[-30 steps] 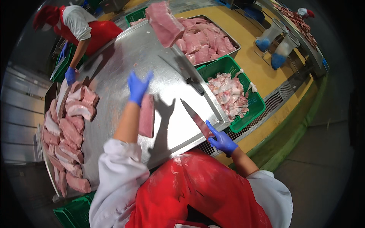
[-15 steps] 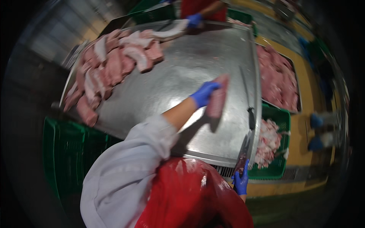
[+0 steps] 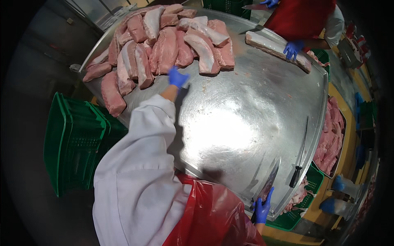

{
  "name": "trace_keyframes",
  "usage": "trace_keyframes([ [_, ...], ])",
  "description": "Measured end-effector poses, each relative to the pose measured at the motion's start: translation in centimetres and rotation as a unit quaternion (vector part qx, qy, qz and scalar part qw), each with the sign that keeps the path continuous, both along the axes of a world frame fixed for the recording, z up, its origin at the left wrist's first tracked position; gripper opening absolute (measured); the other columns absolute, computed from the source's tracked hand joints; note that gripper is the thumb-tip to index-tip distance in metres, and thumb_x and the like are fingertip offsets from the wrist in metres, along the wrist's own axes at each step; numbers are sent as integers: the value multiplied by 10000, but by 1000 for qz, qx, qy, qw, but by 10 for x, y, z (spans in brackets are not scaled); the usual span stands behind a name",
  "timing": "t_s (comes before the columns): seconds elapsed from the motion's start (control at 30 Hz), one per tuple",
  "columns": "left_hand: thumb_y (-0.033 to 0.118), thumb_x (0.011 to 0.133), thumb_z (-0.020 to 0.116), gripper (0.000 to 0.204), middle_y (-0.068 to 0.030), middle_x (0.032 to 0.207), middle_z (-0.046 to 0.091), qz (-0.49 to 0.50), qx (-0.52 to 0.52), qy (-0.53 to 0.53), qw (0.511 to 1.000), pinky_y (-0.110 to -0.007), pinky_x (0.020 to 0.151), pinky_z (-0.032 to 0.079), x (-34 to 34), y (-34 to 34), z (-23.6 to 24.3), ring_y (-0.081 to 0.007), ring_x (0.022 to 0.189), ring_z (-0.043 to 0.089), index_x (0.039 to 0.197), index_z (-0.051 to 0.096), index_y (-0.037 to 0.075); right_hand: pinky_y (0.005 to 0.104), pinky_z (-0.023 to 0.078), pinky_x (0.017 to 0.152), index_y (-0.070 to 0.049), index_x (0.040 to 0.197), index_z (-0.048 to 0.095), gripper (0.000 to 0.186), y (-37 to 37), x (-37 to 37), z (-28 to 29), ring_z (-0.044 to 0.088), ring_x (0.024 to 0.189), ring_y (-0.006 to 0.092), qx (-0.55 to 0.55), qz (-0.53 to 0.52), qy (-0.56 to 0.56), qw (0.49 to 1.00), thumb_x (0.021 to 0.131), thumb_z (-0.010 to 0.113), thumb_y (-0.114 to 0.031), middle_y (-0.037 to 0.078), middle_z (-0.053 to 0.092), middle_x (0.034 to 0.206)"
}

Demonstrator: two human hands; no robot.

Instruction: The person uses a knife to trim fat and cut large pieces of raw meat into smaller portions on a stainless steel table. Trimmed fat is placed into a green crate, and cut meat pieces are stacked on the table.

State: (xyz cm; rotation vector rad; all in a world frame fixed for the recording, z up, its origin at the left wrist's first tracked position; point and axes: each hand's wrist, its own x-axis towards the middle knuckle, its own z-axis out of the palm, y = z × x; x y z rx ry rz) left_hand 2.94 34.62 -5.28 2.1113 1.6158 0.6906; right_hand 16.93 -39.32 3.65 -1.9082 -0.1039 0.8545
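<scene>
My left hand (image 3: 177,78) is stretched out to the near side of a pile of pale pink meat slabs (image 3: 164,51). Its thumb stands apart from the fingers, and the fingertips reach the lower end of one slab (image 3: 166,53). No meat is lifted in it. By the table's near right corner, my right hand (image 3: 262,207) is closed round a knife (image 3: 269,180), its blade pointing away from me over the metal table (image 3: 230,96). The knife's handle is mostly hidden by my fingers. Beside it lies a thin steel rod with a black handle (image 3: 295,177).
Across the table, a co-worker's gloved hand (image 3: 293,50) rests on a long slab with a white layer (image 3: 271,47); their other hand has a knife (image 3: 255,7). Green crates (image 3: 78,135) stand at left. At right are a meat-filled tray (image 3: 330,139) and a green crate of trimmings (image 3: 305,201).
My left hand has let go of the meat piece and moved over to the pile. The view has swung left. The co-worker's long slab now lies farther from the pile.
</scene>
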Motion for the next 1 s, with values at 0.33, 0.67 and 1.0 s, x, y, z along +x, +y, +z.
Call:
trace_keyframes([
  [0.33, 392, 654, 897, 940, -217, 1304, 622, 10, -287, -132, 949, -417, 965, 521, -40, 129, 21, -355, 1170, 623, 1366, 515, -87, 256, 470, 512, -244, 1626, 152, 823, 84, -70, 25, 523, 615, 104, -73, 16, 26, 997, 932, 525, -7, 23, 580, 798],
  [0.67, 220, 679, 808, 413, -171, 1021, 730, -149, 7, 117, 982, -422, 825, 549, -67, 95, 35, -327, 924, 708, 1022, 727, 5, 272, 486, 516, -240, 1625, 150, 817, 110, -86, 26, 535, 612, 112, -90, 46, -30, 994, 930, 521, -24, 59, 595, 826],
  [1.0, 510, 784, 742, 780, -254, 1388, 506, -437, -155, 126, 877, -510, 1116, 350, -98, -138, 60, -472, 1300, 458, 1354, 535, 20, 255, 464, 510, -228, 1628, 120, 818, 88, -95, 2, 565, 625, 100, -23, 38, -16, 999, 957, 546, -36, 51, 610, 810],
])
